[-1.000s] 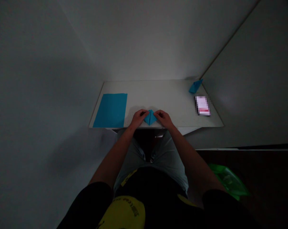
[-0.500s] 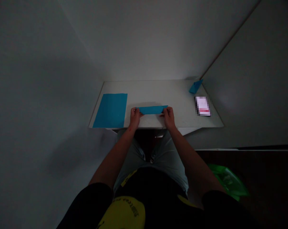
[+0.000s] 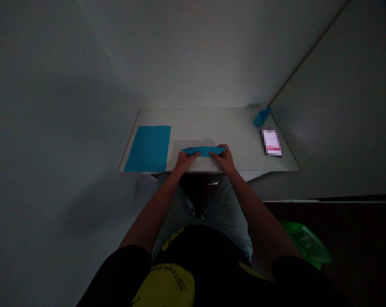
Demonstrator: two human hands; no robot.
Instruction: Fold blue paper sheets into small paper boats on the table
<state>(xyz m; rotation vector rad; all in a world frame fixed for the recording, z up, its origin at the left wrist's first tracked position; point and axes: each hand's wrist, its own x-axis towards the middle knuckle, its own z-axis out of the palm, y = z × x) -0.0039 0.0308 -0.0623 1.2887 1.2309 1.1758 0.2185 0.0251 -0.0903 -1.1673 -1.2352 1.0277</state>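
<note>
Between my two hands is a folded piece of blue paper (image 3: 205, 151), long and narrow, held level near the front of the white table. My left hand (image 3: 184, 161) grips its left part, the thumb lying along the near face. At the other end my right hand (image 3: 225, 159) pinches the paper, thumb in front and fingers behind. Both thumbs point toward the paper's middle. Fingers behind the paper are partly hidden. To the left, a flat blue sheet (image 3: 149, 148) lies on the table.
A white table (image 3: 208, 121) stands against the wall. At its back right corner is a folded blue paper shape (image 3: 262, 117). A phone (image 3: 272, 142) with a lit, blurred screen lies in front of that. Something green and shiny (image 3: 306, 243) rests on the dark floor at right.
My thumbs have moved inward onto the near face of the folded paper. The paper has come slightly lower and nearer, and its top edge now looks parted.
</note>
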